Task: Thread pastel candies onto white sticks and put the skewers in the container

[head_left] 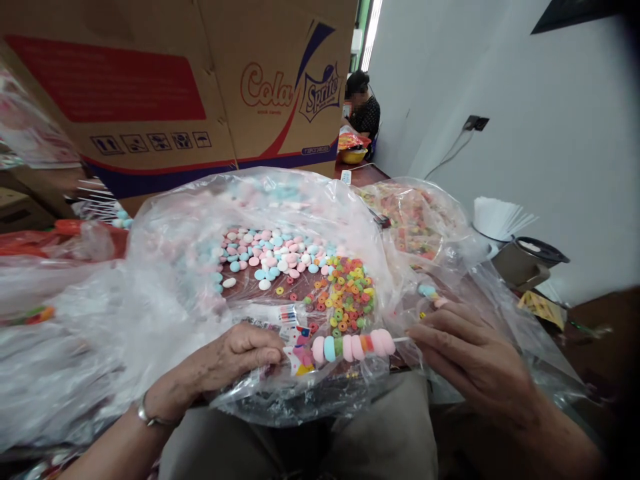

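A candy skewer (pixel 353 346) of pink, blue, green and orange pieces lies level in front of me. Its white stick end is pinched by my right hand (pixel 470 353). My left hand (pixel 235 353) has its thumb and fingers closed on a printed plastic wrapper (pixel 299 360), and the skewer's far end meets that wrapper. Whether the tip is inside it I cannot tell. Beyond the hands, pink, blue and white round candies (pixel 273 257) are heaped in a large clear plastic bag (pixel 170 227). Small colourful ring candies (pixel 350 293) sit beside them. Another candy stick (pixel 429 292) lies behind my right fingers.
A tall cardboard carton (pixel 165 80) stands at the back. On the right are a second clear bag (pixel 415 213) of candies, a grey jug (pixel 525 263) and white sticks (pixel 500 217). Plastic sheeting (pixel 65 360) covers the left. A person (pixel 365 110) sits farther back.
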The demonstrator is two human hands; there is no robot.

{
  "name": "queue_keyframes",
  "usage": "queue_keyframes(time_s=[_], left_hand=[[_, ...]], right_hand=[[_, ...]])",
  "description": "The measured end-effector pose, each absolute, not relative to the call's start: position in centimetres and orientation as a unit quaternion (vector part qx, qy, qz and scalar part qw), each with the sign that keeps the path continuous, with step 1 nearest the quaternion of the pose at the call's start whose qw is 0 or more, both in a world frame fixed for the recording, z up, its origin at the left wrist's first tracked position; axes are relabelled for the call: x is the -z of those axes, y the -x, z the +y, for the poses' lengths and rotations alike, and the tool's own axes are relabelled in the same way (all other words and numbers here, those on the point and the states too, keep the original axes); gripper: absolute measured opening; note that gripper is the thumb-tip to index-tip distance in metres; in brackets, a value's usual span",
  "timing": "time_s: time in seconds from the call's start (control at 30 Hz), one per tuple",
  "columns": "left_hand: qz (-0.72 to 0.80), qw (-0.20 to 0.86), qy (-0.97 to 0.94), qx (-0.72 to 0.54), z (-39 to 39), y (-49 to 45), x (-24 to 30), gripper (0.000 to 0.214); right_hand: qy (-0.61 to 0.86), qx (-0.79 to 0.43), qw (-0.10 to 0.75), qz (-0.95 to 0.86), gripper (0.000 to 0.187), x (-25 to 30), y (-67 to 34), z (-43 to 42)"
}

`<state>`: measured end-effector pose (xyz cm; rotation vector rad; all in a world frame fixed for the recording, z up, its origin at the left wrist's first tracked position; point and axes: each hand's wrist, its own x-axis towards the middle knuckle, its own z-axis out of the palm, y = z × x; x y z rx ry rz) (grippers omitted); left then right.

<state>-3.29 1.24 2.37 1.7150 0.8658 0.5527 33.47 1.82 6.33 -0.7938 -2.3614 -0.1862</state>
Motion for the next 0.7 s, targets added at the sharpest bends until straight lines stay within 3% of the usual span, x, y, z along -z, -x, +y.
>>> queue_keyframes(time_s=[0.7], left_hand=[[0.364,0.620,-0.666,-0.197,1.6,3.5,-2.0,0.038]], right_hand=[[0.300,-0.036,0.305,-0.903,0.024,-5.6,-32.8,2.5]])
